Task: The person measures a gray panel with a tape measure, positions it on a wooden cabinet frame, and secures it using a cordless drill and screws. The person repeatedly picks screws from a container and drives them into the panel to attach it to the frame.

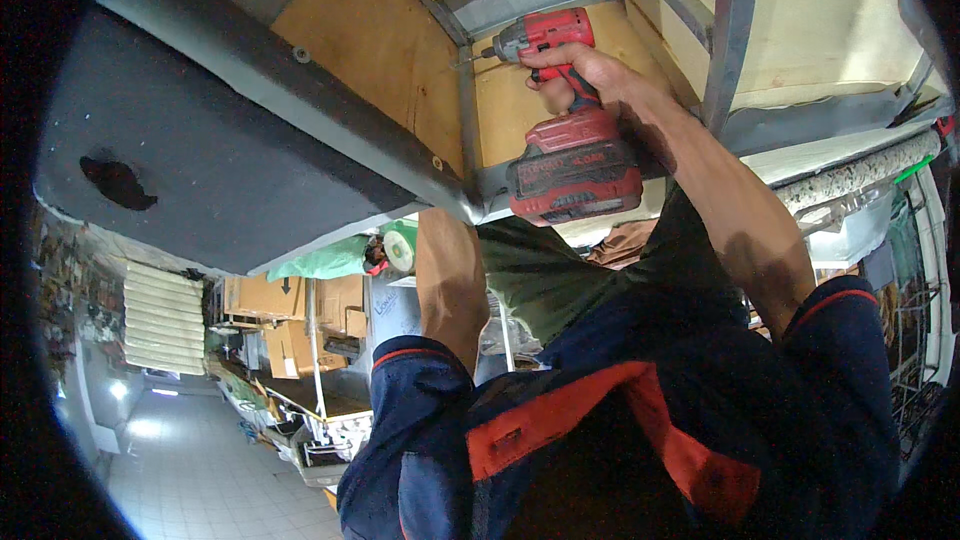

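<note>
My right hand (578, 75) is wrapped around the grip of a red and black cordless impact driver (565, 140), its index finger stretched along the body. The tool's bit (485, 54) points left, its tip close to a grey metal upright (467, 90) in the corner of a framework. Below the grip hangs a bulky red and black battery (575, 180). My left forearm (448, 280) rises behind the lower grey frame rail (300, 105); the left hand itself is hidden there. Plywood panels (390, 60) fill the frame, and screw heads (302, 55) sit along the rail.
A dark panel (230, 150) with a ragged hole spreads across the left. More grey bars (735, 30) and cream panels (815, 20) stand at the right. Beyond are cardboard boxes (265, 297), a green tape roll (399, 248) and a tiled floor (215, 450).
</note>
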`<state>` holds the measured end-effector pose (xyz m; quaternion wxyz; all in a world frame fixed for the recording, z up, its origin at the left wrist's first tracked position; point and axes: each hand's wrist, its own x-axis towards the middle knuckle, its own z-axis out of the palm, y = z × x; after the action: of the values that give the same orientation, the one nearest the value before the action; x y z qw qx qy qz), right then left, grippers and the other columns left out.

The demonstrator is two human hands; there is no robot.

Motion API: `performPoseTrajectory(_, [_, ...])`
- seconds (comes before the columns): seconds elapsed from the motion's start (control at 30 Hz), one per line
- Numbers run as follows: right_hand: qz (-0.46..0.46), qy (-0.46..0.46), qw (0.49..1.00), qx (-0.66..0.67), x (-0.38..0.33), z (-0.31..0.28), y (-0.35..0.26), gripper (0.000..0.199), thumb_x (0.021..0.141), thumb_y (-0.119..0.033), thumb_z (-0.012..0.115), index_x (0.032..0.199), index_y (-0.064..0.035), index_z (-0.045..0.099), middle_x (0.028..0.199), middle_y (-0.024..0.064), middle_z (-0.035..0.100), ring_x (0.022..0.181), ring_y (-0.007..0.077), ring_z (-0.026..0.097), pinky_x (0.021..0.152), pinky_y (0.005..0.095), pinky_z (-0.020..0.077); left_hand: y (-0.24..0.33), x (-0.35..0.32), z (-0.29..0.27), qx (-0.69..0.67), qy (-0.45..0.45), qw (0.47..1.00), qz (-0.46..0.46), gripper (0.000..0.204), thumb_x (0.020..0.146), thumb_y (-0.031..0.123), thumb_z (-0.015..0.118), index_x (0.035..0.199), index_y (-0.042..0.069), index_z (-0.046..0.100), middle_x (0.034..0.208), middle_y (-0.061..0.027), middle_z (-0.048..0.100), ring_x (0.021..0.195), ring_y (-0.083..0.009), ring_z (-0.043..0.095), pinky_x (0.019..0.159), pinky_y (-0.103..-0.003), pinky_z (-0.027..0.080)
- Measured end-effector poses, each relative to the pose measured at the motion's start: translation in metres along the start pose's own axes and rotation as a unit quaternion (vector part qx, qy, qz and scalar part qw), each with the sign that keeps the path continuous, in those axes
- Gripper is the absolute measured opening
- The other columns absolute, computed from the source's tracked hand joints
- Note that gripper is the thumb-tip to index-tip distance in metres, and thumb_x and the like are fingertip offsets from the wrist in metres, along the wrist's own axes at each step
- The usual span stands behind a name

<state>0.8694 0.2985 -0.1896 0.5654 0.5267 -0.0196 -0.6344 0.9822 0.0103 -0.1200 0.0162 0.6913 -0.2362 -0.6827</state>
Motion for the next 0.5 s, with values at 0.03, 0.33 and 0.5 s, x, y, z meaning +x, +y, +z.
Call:
performPoseTrajectory(0.03, [-0.003, 0.002, 1.000, -0.011, 0.002, -0.001, 0.000, 0.034, 0.091, -0.031, 0.070, 0.089, -0.0003, 0.056, 0.057, -0.0038, 0.043, 0.048, 0.0056, 0.041, 0.044, 0.0204, 0.0342, -0.002, 0.002, 0.002, -0.002, 0.001, 1.000, 0.001, 0.024, 0.092, 0.024, 0.062, 0.103, 0.002, 0.063, 0.113, -0.0212, 0.064, 0.104, -0.0343, 0.061, 0.089, -0.049, 0.051])
performPoseTrajectory(0.33, [-0.021, 0.031, 0.998, -0.040, 0.004, -0.002, 0.001, 0.035, 0.092, -0.035, 0.069, 0.088, -0.0020, 0.057, 0.055, -0.0048, 0.041, 0.047, 0.0056, 0.040, 0.044, 0.0202, 0.0321, -0.005, 0.006, 0.014, -0.002, 0.012, 1.000, 0.017, 0.030, 0.094, 0.029, 0.060, 0.110, 0.002, 0.062, 0.117, -0.0197, 0.063, 0.109, -0.0333, 0.058, 0.094, -0.048, 0.047])
performPoseTrajectory(0.5, [-0.012, 0.038, 0.999, -0.007, 0.001, 0.000, 0.002, 0.033, 0.090, -0.030, 0.071, 0.090, 0.0002, 0.057, 0.056, -0.0037, 0.044, 0.048, 0.0063, 0.042, 0.045, 0.0212, 0.0346, -0.006, 0.005, 0.023, 0.006, 0.025, 0.999, 0.026, 0.034, 0.095, 0.031, 0.059, 0.113, 0.003, 0.061, 0.118, -0.0188, 0.062, 0.111, -0.0327, 0.056, 0.097, -0.048, 0.046])
